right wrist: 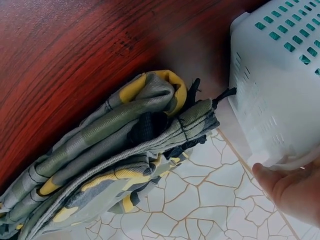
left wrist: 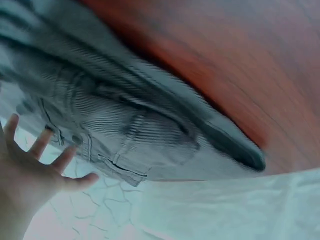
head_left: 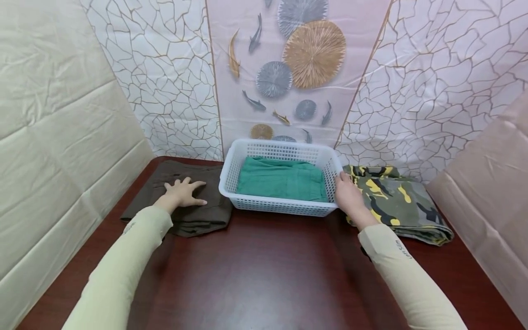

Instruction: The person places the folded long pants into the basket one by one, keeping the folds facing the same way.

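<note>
Fingers of the left hand [head_left: 180, 195] are straight and spread wide at the brown cloth [head_left: 210, 201]; whether they touch it I cannot tell. Those of the right hand [head_left: 349, 196] are curled round the rim at the right end of the basket [head_left: 280, 208].

The basket is white plastic, oblong, with rounded corners and walls pierced by rows of small holes. It stands upright at the far side of the dark red table [head_left: 255, 266], between the brown cloth and the camo cloth [head_left: 406, 201]. Inside lies a green cloth [head_left: 282, 179], folded flat into a rough rectangle with creases across it; its colour shows through the holes in the right wrist view.

The brown cloth, left of the basket, is dark and folded in layers. Seen from the left wrist it looks greyer, finely ribbed, with stitched seams and small round studs. The camo cloth, just right of the basket, is a thick folded stack in olive, grey, black and yellow, with black cord-like ends near the basket. Behind them hangs a backdrop [head_left: 173, 68] with a gold crackle pattern.
</note>
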Demonstrator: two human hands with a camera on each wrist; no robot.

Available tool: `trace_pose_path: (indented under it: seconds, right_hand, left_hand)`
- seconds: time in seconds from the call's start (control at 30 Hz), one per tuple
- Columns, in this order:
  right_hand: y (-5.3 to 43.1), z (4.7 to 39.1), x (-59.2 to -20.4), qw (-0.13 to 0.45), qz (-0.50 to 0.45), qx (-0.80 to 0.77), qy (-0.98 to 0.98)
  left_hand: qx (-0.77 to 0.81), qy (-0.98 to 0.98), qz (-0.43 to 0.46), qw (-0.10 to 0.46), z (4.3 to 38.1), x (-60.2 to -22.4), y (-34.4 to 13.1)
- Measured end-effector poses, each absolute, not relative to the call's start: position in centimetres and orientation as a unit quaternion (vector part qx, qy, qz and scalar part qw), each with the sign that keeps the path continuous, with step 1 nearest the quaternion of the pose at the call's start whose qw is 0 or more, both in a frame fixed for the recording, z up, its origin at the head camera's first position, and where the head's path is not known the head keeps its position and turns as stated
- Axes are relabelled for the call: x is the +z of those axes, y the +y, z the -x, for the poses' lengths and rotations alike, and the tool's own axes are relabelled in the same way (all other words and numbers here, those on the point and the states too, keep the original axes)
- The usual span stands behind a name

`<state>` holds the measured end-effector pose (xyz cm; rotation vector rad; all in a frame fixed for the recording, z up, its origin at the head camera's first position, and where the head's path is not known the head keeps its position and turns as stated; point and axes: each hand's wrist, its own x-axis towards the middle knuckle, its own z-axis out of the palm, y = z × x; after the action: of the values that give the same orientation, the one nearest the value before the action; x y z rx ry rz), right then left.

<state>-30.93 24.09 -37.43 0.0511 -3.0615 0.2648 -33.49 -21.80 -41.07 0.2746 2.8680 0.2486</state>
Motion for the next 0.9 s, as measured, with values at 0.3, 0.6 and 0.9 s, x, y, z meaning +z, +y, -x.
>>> trace_pose_path:
  seconds: [0.3,0.6,0.9]
  right_hand:
    - [23.9,31.0,-37.9,0.028,-0.006,0.098,-0.995]
    - [23.9,31.0,-38.1,0.040,-0.014,0.101,-0.994]
    - [24.4,30.9,-37.3,0.039,-0.010,0.095,-0.995]
  left_hand:
    - [0.164,0.957,-0.054,0.234,35.4,-40.9,-22.4]
    - [0.120,0.961,-0.027,0.249,34.9,-40.0,-21.5]
    - [0.087,0.962,-0.044,0.256,33.9,-39.8,-21.1]
